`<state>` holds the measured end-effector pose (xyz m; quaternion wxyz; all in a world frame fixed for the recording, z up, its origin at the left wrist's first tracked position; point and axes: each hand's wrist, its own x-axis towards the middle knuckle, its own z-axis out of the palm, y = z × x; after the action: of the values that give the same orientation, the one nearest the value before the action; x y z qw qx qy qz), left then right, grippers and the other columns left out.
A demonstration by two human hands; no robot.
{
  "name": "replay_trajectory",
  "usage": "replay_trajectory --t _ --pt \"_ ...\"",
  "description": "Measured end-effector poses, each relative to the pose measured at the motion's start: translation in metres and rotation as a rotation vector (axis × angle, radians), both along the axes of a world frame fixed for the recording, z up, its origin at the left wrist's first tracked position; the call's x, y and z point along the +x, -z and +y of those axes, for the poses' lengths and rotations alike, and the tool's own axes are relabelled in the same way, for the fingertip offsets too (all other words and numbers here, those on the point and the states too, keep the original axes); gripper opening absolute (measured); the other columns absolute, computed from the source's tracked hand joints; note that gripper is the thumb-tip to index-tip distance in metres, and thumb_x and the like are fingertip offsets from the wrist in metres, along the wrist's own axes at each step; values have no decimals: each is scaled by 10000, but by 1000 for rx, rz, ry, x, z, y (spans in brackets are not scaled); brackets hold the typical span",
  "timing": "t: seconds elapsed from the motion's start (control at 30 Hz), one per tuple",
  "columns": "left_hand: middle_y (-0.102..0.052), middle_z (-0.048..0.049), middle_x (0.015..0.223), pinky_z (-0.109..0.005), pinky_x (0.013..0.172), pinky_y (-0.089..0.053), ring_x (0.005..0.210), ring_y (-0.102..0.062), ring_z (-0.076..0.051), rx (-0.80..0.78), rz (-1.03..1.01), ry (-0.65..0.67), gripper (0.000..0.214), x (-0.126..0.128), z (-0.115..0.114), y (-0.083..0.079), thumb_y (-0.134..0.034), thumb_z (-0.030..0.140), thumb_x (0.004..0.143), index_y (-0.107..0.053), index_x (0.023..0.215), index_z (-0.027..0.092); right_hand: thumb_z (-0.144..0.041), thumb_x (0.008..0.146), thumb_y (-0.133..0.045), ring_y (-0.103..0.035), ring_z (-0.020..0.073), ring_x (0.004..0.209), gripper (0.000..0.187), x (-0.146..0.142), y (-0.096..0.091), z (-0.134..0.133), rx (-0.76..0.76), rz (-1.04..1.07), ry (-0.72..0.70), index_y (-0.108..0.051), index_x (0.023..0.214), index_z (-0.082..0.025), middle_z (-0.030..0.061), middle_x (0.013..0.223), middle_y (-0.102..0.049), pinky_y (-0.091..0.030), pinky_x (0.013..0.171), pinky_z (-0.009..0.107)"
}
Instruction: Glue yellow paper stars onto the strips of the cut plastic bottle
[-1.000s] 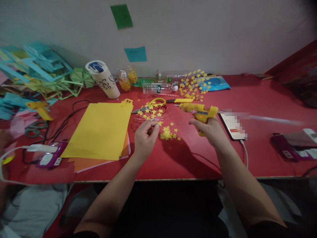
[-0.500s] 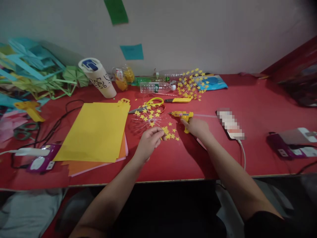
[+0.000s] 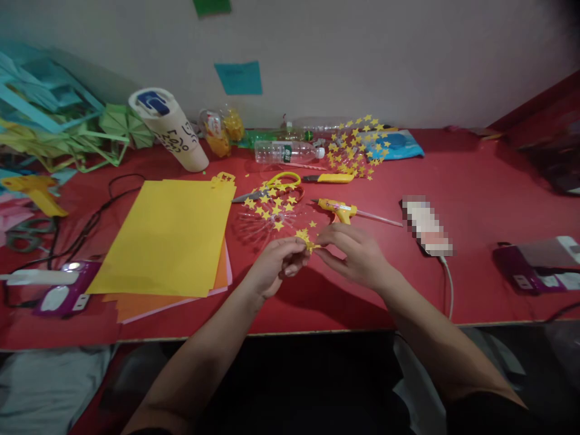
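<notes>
My left hand (image 3: pixel 280 261) pinches a small yellow paper star (image 3: pixel 312 246) between thumb and fingertips. From the other side, my right hand (image 3: pixel 351 251) closes its thumb and forefinger at the star's edge. Behind them are loose yellow stars (image 3: pixel 313 224), partly hidden by the fingers. Just beyond, a cut clear plastic bottle piece (image 3: pixel 258 226) stands with its strips splayed and yellow stars (image 3: pixel 273 203) on them. A yellow glue gun (image 3: pixel 338 209) lies past my right hand, a clear glue stick (image 3: pixel 380 218) poking from its back.
Yellow paper sheets (image 3: pixel 167 241) lie at left over orange and pink ones. Scissors (image 3: pixel 283 179), a yellow cutter (image 3: pixel 328 179), plastic bottles (image 3: pixel 285 152) and another star-covered piece (image 3: pixel 356 148) are behind. A tumbler (image 3: pixel 174 133) stands back left; a phone (image 3: pixel 426 226) with a cable lies right.
My right hand has let go of the glue gun and moved left to the star at my left fingertips. The glue gun stays lying on the table. The view has shifted slightly.
</notes>
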<state>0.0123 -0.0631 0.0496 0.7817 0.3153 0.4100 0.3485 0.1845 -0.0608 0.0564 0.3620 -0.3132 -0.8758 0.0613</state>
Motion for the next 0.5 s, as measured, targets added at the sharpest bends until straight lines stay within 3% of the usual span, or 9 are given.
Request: replay_trajectory --t 0.2,0.27,0.33,0.4,0.5 --pt "-491 17 533 -207 380 -133 365 -250 -16 14 48 43 149 -1 -1 0 -525 271 683 -516 595 151 -131 863 -514 -584 134 678 64 -3 -1 4 79 -53 -9 -553 829 -169 36 735 -654 -475 631 255" --pt "-491 17 540 -208 391 -191 385 -278 -35 121 172 29 175 -3 -2 0 -512 308 717 -527 623 162 -124 861 -515 -567 125 650 72 -3 -3 5 75 -49 -5 -552 821 -172 26 712 -643 -463 608 245" --pt "-517 0 599 -223 463 -325 474 -398 -75 400 442 -92 161 -7 -3 2 -527 310 740 -559 665 171 -133 858 -525 -547 116 620 72 -1 -5 9 63 -29 18 -554 813 -180 13 684 -622 -446 584 236" --pt "-568 -46 746 -301 663 -440 693 -526 -148 791 814 -297 102 -11 -2 6 -575 275 736 -607 719 179 -150 856 -535 -527 109 599 69 0 -8 15 39 6 47 -557 805 -190 3 660 -596 -429 566 230" --pt "-556 -121 1072 -467 929 -369 1048 -494 -279 1195 1278 -485 148 -13 5 17 -638 264 725 -665 855 199 -166 856 -536 -503 101 578 74 1 -9 26 5 29 50 -559 792 -198 -5 647 -574 -415 556 224"
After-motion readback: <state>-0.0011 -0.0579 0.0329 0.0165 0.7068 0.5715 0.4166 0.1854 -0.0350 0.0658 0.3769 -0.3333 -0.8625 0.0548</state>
